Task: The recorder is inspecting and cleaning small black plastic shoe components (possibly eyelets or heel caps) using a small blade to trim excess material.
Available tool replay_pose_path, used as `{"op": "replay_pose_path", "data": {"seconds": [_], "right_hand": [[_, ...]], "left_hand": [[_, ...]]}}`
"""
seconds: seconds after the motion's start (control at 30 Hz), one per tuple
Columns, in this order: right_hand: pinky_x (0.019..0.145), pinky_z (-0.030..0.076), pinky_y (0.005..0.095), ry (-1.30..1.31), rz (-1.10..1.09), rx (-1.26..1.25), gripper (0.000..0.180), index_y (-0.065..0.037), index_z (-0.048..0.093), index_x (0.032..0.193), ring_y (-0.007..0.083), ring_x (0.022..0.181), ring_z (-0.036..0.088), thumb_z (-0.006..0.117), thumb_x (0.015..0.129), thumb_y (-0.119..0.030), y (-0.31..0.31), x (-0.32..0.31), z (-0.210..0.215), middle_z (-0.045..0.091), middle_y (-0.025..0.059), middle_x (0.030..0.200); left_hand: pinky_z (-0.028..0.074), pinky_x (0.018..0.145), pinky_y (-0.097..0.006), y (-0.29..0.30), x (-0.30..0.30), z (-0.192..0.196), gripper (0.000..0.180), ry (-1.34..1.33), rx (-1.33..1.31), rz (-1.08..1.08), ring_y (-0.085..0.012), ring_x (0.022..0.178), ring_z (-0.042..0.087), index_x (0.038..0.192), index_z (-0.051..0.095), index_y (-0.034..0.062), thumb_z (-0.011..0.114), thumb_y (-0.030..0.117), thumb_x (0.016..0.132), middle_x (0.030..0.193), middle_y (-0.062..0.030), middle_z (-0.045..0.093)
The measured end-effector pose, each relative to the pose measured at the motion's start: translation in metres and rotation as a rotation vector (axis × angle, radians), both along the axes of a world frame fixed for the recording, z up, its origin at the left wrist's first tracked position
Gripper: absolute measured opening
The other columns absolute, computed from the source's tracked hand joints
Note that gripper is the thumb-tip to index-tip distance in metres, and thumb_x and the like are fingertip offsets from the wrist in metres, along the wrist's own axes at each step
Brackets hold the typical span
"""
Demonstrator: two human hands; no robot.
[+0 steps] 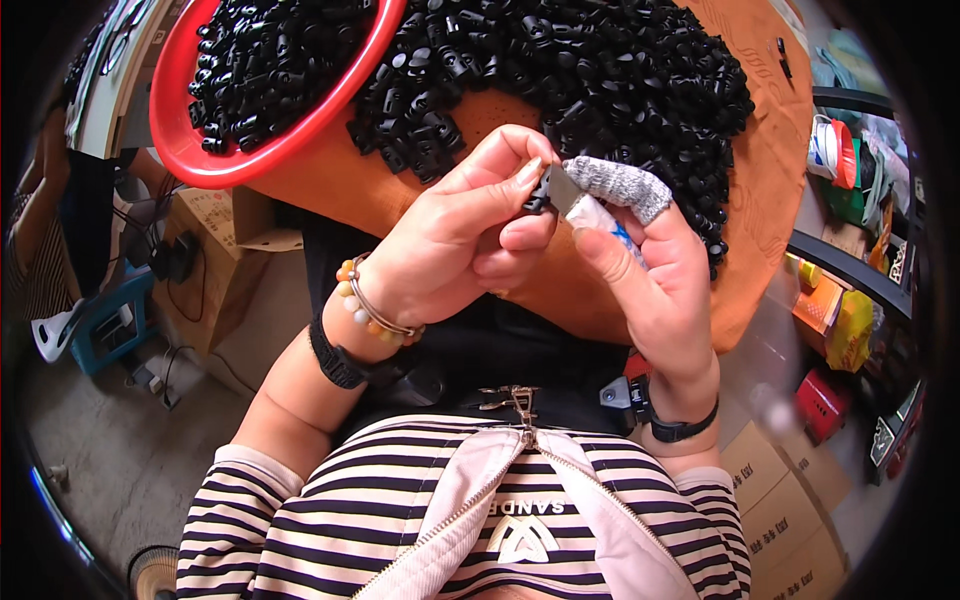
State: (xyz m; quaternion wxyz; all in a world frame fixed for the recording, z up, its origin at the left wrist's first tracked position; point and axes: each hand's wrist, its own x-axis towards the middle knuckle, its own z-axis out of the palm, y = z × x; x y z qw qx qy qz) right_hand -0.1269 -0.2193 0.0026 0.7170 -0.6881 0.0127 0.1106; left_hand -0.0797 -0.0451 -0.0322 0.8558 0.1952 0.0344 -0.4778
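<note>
My left hand (pixel 470 220) is closed, pinching a small black plastic cord lock (pixel 538 196) between thumb and fingers. A short knife blade (pixel 565 188) meets or nearly meets this piece; exact contact is too small to tell. My right hand (pixel 655 275) grips the knife by its white-and-blue wrapped handle (pixel 603 222), thumb on the near side. A grey knitted finger sleeve (pixel 625 187) covers my right index finger, stretched along the blade. Just beyond both hands spreads a large heap of similar black cord locks (pixel 620 70).
The heap lies on an orange-brown covered table (pixel 765 180). A red basin (pixel 240 172) of black pieces stands far left. Below it are a cardboard box (pixel 205 260) and a blue stool (pixel 105 320). A dark-framed shelf (pixel 850 255) holds goods at right; cartons (pixel 780 510) sit lower right.
</note>
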Motion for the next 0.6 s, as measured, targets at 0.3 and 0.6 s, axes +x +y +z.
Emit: {"op": "replay_pose_path", "data": {"seconds": [0.3,0.6], "right_hand": [[0.079,0.039,0.0185,0.02,-0.041,0.101,0.044,0.003,0.04,0.126,0.0065,0.09,0.051,0.057,0.086,-0.003,0.006,-0.007,0.009,0.057,0.0065,0.104],[0.073,0.035,0.0145,0.046,0.022,0.086,0.049,0.001,0.035,0.129,0.0032,0.084,0.048,0.057,0.085,-0.002,0.014,-0.006,0.01,0.055,0.0039,0.098]], "left_hand": [[0.026,0.043,-0.018,0.003,0.002,-0.003,0.013,0.043,-0.095,0.039,-0.004,0.046,0.029,0.107,0.043,0.0158,0.041,0.019,0.094,0.066,0.0027,0.04],[0.023,0.042,-0.017,0.005,-0.001,-0.002,0.016,0.056,-0.164,0.017,-0.0028,0.044,0.029,0.11,0.043,0.0175,0.041,0.017,0.094,0.064,0.0035,0.039]]}}
